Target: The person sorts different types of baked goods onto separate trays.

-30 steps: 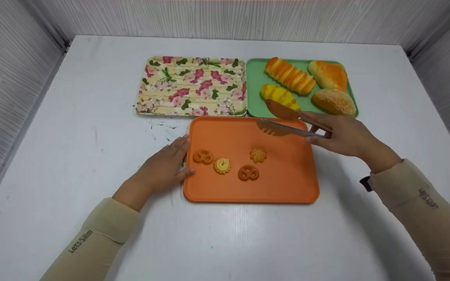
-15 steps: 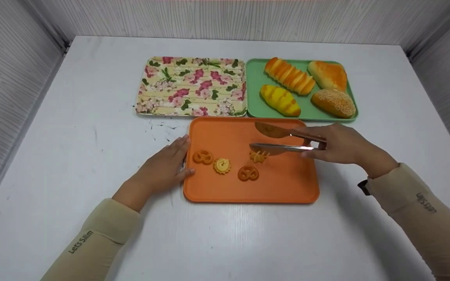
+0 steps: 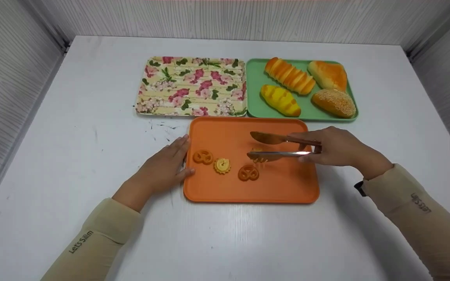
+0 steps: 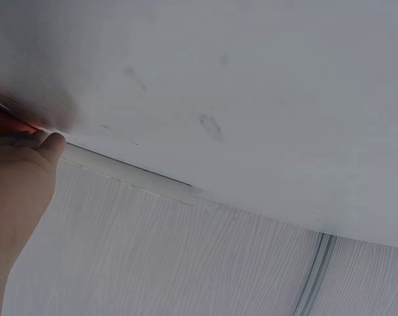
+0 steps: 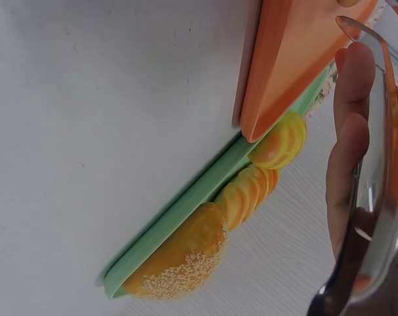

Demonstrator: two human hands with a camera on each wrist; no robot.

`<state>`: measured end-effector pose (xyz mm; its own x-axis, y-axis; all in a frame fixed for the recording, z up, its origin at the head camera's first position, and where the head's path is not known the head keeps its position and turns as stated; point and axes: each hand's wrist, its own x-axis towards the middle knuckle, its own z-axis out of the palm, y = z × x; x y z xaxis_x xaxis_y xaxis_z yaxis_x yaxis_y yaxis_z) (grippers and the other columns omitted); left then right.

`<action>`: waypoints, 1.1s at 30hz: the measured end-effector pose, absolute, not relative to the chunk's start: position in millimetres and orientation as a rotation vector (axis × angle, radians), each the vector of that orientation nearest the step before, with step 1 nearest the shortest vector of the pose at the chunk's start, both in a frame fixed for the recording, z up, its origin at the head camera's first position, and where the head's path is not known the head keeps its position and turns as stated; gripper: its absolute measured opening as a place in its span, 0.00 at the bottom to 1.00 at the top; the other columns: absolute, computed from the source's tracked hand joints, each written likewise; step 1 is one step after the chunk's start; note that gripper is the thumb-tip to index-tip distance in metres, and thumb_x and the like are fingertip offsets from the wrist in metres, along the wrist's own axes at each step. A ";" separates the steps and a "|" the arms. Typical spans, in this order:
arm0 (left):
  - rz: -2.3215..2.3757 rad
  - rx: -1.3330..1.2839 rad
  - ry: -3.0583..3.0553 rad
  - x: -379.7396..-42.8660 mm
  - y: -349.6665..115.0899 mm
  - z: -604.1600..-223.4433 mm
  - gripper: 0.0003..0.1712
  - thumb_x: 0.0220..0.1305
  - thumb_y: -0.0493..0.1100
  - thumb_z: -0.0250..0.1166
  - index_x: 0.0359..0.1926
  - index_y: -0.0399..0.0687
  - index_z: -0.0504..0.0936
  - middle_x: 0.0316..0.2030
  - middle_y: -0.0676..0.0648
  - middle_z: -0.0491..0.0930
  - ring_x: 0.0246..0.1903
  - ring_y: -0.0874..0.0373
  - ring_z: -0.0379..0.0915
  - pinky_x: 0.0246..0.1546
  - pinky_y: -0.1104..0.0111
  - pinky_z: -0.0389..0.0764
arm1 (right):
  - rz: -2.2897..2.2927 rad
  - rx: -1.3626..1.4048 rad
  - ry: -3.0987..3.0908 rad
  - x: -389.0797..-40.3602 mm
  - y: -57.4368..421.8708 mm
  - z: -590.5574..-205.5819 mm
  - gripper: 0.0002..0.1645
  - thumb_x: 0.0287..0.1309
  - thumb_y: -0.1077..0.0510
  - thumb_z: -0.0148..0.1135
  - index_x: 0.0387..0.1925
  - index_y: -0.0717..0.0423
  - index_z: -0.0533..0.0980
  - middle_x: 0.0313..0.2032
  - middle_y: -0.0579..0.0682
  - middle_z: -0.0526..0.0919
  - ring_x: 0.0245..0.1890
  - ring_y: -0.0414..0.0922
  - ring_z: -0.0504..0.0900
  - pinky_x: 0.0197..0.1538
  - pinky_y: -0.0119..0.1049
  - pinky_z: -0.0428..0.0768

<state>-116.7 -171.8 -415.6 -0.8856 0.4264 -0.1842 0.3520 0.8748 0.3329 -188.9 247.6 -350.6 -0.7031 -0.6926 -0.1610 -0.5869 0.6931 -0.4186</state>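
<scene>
My right hand (image 3: 340,146) grips metal tongs (image 3: 283,153), their two arms spread apart over the orange tray (image 3: 279,187). Beneath the nearer arm's tip lies a flower-shaped cookie (image 3: 257,150), partly hidden by it; whether they touch I cannot tell. Close by on the same tray are a dark pretzel cookie (image 3: 248,173), a round scalloped cookie (image 3: 222,166) and a lighter pretzel cookie (image 3: 203,157). With fingers straight, my left hand (image 3: 158,169) rests against the tray's left edge, thumb on the rim. In the right wrist view the tongs (image 5: 383,151) run along the fingers.
Behind the orange tray stands a green tray (image 3: 254,78) bearing a sliced-looking loaf (image 3: 289,76), a yellow striped bread (image 3: 280,100), a sesame bun (image 3: 333,103) and a folded bread (image 3: 328,75). A floral tray (image 3: 191,86) adjoins it on the left. Walls enclose the white table (image 3: 225,242).
My right hand has brought the tongs from beside the yellow bread toward me and slightly left, down over the flower-shaped cookie. My left hand stays put at the tray's edge.
</scene>
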 end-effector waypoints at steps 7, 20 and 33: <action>0.431 0.590 2.795 -115.8 -172.0 -416.0 0.47 0.70 0.61 0.50 0.74 0.38 0.41 0.74 0.43 0.41 0.72 0.50 0.36 0.69 0.56 0.46 | -0.469 -1.012 2.591 -188.4 244.5 -352.3 0.34 0.56 0.47 0.68 0.65 0.36 0.70 0.39 0.40 0.83 0.27 0.37 0.77 0.30 0.36 0.76; 0.443 0.578 2.780 -117.2 -171.9 -417.2 0.47 0.70 0.62 0.49 0.74 0.39 0.40 0.74 0.44 0.39 0.72 0.51 0.34 0.69 0.56 0.46 | -0.373 -1.034 2.583 -194.1 238.6 -350.1 0.33 0.57 0.43 0.65 0.65 0.35 0.70 0.40 0.35 0.82 0.26 0.36 0.74 0.29 0.35 0.72; 0.416 0.566 2.783 -117.7 -172.3 -418.0 0.47 0.69 0.62 0.49 0.75 0.41 0.39 0.74 0.45 0.39 0.72 0.52 0.34 0.69 0.56 0.46 | -0.399 -1.084 2.609 -191.5 237.6 -352.3 0.31 0.57 0.45 0.66 0.63 0.38 0.72 0.32 0.35 0.81 0.22 0.37 0.72 0.26 0.35 0.70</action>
